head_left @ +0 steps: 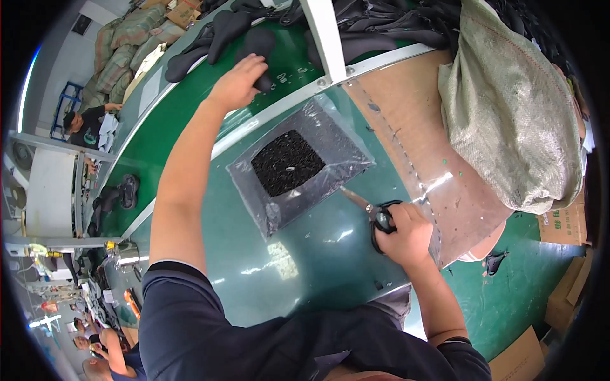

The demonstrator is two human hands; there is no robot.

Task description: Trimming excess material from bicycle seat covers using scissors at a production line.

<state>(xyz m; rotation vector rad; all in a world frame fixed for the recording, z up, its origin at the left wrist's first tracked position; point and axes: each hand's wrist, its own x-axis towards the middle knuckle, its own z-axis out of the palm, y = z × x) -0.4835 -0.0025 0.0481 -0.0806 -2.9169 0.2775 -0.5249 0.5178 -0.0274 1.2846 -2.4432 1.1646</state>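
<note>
My left hand (238, 82) clasps a black, smooth saddle-shaped pad (259, 47) at eleven o'clock; my right hand (408, 233) grips black-handled scissors (375, 213) at four o'clock, blades shut.

Woven sack (508, 108) beside clear plastic bags (432, 171)

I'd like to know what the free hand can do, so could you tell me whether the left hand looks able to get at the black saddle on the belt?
Probably yes: the left hand already rests on the saddle, with nothing between them.
</note>
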